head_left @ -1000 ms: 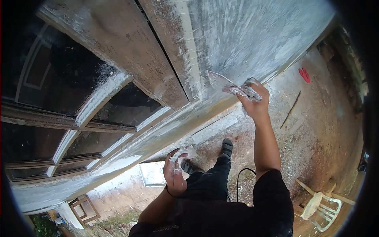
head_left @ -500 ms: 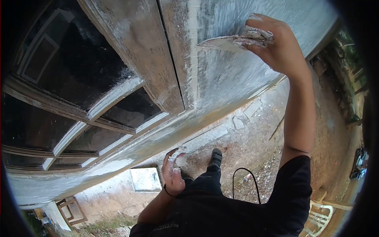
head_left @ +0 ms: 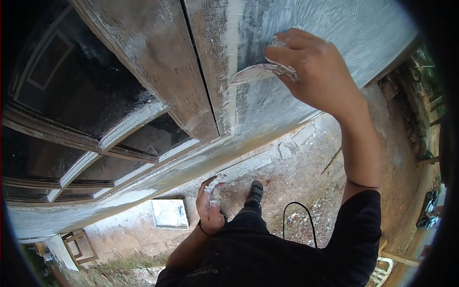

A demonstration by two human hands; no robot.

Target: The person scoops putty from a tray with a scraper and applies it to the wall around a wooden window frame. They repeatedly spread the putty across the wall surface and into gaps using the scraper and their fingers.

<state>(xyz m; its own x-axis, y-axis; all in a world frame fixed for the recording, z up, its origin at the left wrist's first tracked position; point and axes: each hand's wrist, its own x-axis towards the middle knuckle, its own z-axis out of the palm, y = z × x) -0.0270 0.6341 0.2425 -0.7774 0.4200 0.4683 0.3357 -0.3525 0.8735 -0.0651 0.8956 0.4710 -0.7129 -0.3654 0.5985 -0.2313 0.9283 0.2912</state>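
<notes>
My right hand [head_left: 311, 67] is closed on a putty scraper [head_left: 253, 73], whose thin blade is smeared with white paste and bends against the wall beside the wooden frame. The grip end is hidden behind my fingers. Streaky white and grey filler coats the wall [head_left: 267, 103]. Lower down, near my body, my left hand [head_left: 210, 210] is held up with its fingers curled round white putty [head_left: 210, 187]; paste also covers those fingers.
A weathered wooden window frame [head_left: 167, 62] with dark glass panes borders the wall on the left. On the ground stand a white-stained tray [head_left: 169, 214] and a small wooden frame [head_left: 80, 246]. A black cable loop [head_left: 299, 205] rises near my foot. A white chair [head_left: 382, 270] is at lower right.
My right hand has moved a little down and left along the wall with the scraper, and its blade now bends more. My left hand has stayed nearly in place; the view has shifted slightly.
</notes>
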